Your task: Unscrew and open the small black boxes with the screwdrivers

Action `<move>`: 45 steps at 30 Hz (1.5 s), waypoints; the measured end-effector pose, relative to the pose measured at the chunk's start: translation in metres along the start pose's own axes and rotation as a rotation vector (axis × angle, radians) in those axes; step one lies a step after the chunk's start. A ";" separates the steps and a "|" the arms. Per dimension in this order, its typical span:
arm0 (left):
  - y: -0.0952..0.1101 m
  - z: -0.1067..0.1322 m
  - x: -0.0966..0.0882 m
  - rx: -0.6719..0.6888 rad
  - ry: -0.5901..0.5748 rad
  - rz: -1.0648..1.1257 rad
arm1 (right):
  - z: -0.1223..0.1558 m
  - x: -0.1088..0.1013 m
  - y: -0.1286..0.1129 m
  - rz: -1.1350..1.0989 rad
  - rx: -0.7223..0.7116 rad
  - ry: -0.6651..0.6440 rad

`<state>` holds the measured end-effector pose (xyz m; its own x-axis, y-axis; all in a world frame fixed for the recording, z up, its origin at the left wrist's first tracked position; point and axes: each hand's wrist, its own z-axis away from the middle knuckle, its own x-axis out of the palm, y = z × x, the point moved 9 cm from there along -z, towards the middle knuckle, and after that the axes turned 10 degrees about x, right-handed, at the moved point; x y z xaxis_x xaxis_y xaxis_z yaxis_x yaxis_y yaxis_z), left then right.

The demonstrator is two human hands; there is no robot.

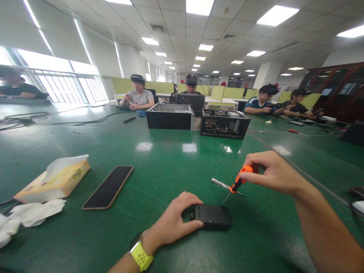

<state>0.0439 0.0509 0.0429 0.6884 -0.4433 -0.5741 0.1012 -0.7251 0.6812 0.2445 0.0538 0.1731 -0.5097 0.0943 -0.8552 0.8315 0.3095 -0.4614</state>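
Observation:
A small black rectangular box lies flat on the green tabletop in front of me. My left hand, with a yellow-strapped watch on its wrist, grips the box's left end between thumb and fingers. In my right hand is an orange and black screwdriver, held by its handle. Its shaft slants down to the left, and the tip meets the far edge of the box's top. Behind the screwdriver lies a second tool with a clear handle and a thin shaft, partly covered from view.
To the left are a phone, a tissue pack and crumpled tissues. Two black computer cases stand farther back. Another orange screwdriver lies at the right. Several people sit around the table; cables run along the far left.

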 end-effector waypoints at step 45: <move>-0.001 0.000 0.002 -0.005 -0.010 -0.026 | 0.003 0.013 -0.034 -0.073 -0.136 0.009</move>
<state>0.0447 0.0505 0.0415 0.6782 -0.4295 -0.5963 0.1228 -0.7338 0.6682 0.2106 0.0415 0.1764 -0.5700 0.0757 -0.8181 0.7549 0.4415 -0.4851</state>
